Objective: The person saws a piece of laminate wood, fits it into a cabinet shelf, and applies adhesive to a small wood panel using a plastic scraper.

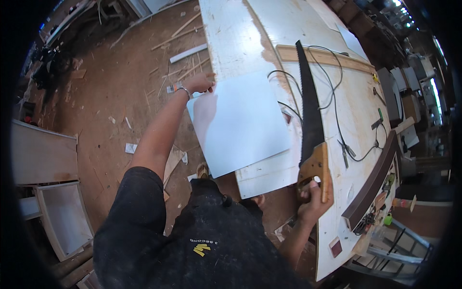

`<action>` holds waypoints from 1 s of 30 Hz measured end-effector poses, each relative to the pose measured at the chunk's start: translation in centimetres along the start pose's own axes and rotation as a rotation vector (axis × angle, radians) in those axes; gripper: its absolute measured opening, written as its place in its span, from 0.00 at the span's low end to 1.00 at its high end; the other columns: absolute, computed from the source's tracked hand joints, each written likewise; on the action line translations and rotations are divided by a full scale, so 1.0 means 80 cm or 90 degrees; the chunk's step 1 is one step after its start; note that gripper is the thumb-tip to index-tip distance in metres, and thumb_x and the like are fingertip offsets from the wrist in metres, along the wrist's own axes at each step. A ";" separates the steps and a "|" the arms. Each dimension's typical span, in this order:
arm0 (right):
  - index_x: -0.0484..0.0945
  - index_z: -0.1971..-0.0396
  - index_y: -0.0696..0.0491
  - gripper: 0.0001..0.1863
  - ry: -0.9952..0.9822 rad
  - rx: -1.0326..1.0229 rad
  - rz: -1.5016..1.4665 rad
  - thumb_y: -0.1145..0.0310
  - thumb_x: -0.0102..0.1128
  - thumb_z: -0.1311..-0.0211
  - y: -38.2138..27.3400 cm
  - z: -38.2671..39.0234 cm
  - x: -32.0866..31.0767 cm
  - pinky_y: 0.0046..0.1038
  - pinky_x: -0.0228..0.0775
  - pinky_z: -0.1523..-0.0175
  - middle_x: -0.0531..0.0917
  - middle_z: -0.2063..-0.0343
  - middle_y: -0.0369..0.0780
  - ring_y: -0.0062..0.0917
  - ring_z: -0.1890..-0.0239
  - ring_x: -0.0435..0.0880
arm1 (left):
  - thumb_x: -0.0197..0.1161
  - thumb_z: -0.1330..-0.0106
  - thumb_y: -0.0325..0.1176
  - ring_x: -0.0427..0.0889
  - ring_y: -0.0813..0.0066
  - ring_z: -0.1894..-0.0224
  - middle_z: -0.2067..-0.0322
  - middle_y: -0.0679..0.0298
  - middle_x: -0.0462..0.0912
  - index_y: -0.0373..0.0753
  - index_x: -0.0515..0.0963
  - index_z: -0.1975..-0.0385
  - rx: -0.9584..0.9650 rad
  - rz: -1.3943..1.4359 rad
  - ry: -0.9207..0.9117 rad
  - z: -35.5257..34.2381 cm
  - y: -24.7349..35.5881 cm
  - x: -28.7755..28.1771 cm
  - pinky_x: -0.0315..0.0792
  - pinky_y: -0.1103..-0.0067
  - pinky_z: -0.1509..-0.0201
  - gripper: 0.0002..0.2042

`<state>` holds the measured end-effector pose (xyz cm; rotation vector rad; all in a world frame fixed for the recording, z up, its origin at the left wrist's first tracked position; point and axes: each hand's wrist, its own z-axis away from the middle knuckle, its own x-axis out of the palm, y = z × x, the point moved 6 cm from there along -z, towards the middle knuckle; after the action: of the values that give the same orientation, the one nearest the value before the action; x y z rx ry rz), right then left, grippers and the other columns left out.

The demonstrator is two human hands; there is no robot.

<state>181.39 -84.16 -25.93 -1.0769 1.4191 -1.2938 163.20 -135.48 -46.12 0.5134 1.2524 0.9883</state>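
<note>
My right hand (312, 204) is wrapped round the wooden handle of a handsaw (312, 115). Its long dark blade points away from me, teeth toward the left, over the worktable. A square white panel (245, 120) lies on the table's near left part, its left side sticking out past the edge. At the panel's far left corner, my left hand (199, 84) has its fingers curled on the edge; the grip is partly hidden. The saw blade is apart from the panel, to its right.
The big pale worktable (233, 43) carries a wooden strip (327, 58), a black cable (337, 120), pliers (344, 153) and a dark brown board (373, 185). Wood offcuts (187, 53) litter the floor at left. Cabinet boxes (65, 216) stand at lower left, a metal ladder (394, 255) at lower right.
</note>
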 end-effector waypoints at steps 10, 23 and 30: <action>0.76 0.34 0.63 0.28 -0.196 0.154 0.117 0.83 0.61 0.37 0.056 0.011 0.190 0.15 0.65 0.73 0.81 0.69 0.34 0.11 0.77 0.74 | 0.67 0.30 0.57 0.89 0.51 0.52 0.55 0.47 0.89 0.35 0.79 0.41 -0.258 0.180 0.297 0.059 -0.218 0.048 0.79 0.64 0.47 0.31; 0.77 0.36 0.64 0.27 -0.360 0.077 0.231 0.79 0.60 0.37 0.107 -0.016 0.382 0.32 0.78 0.40 0.87 0.46 0.55 0.34 0.46 0.89 | 0.66 0.29 0.55 0.82 0.53 0.72 0.73 0.49 0.84 0.33 0.83 0.63 -0.133 0.104 0.344 0.023 -0.186 -0.002 0.76 0.65 0.63 0.24; 0.76 0.35 0.63 0.28 -0.304 0.124 0.346 0.78 0.60 0.36 0.108 0.010 0.432 0.33 0.79 0.42 0.87 0.47 0.56 0.36 0.47 0.90 | 0.67 0.29 0.56 0.83 0.58 0.77 0.80 0.54 0.82 0.39 0.86 0.57 -0.140 0.106 0.250 0.005 -0.179 0.001 0.74 0.64 0.71 0.23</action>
<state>174.65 -117.45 -36.80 -0.7300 1.0878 -0.7039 168.33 -142.65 -57.40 0.2599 1.4392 1.3975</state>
